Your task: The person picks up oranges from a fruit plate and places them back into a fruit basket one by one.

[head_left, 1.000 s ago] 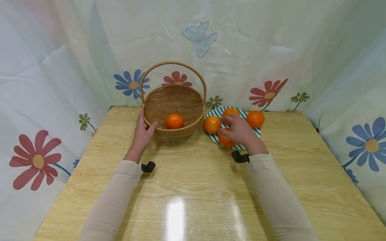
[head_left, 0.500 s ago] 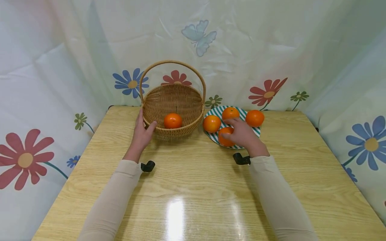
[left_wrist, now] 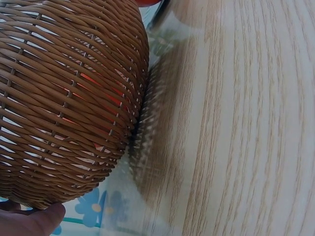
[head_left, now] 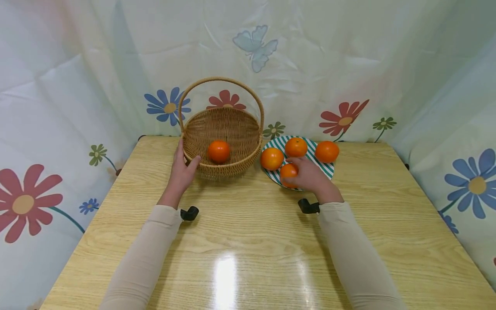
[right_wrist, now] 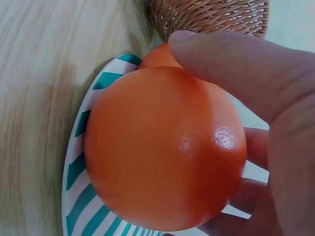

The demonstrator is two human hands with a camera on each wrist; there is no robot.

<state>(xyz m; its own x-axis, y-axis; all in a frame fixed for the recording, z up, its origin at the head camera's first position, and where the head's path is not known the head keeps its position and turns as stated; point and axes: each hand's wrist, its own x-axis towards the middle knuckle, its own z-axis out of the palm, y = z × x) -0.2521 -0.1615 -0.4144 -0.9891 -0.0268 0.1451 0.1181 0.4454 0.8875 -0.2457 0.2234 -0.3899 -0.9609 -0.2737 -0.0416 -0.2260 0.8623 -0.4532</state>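
Left hand (head_left: 181, 174) gripping the basket (head_left: 224, 122), one fruit (head_left: 218, 151) inside; right hand (head_left: 309, 174), as I see it, curled round the front fruit (right_wrist: 162, 147) on the striped plate (head_left: 324, 169), three others (head_left: 296, 147) behind

The basket (head_left: 222, 122) is woven wicker, ridged and rough, with a faint sheen. Right of it, the fruit (right_wrist: 157, 152) is smooth and waxy-looking, catching glossy highlights, on a smooth plate (head_left: 326, 171). In front of the basket, the table (head_left: 248, 224) shows wood grain under a glossy, reflective finish; the sleeves (head_left: 144, 258) there are matt cloth. Behind it, the creased backdrop (head_left: 310, 64) looks like satiny cloth.
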